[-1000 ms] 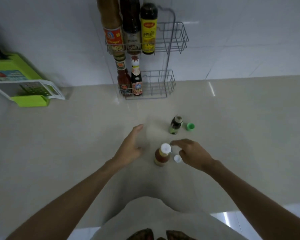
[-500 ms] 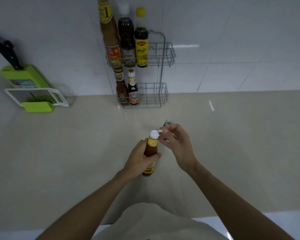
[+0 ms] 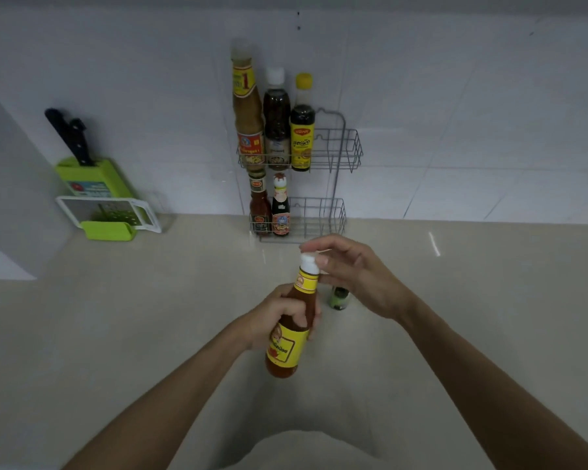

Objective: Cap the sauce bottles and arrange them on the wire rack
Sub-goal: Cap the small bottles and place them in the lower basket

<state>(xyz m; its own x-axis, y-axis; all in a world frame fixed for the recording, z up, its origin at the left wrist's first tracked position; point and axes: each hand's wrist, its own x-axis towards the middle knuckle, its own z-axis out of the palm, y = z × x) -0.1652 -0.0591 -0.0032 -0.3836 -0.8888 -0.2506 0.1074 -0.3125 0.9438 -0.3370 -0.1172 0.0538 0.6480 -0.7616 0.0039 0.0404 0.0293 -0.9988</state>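
My left hand (image 3: pixel 279 318) grips the middle of a red sauce bottle (image 3: pixel 291 329) with a yellow label, held tilted above the counter. On its neck sits a white cap (image 3: pixel 309 261), pinched by the fingertips of my right hand (image 3: pixel 357 276). A small dark bottle with a green label (image 3: pixel 339 297) stands on the counter just behind my right hand; its top is partly hidden. The two-tier wire rack (image 3: pixel 336 154) stands against the wall, with three tall bottles on the upper tier's left and two small bottles on the lower tier's left.
A green knife block (image 3: pixel 92 179) with black handles stands at the back left, a white and green grater (image 3: pixel 112 217) in front of it. The beige counter (image 3: pixel 150 317) meets the white tiled wall behind the rack.
My left hand took hold of the red sauce bottle and lifted it off the counter. My right hand picked up the white cap and brought it onto the bottle's neck.
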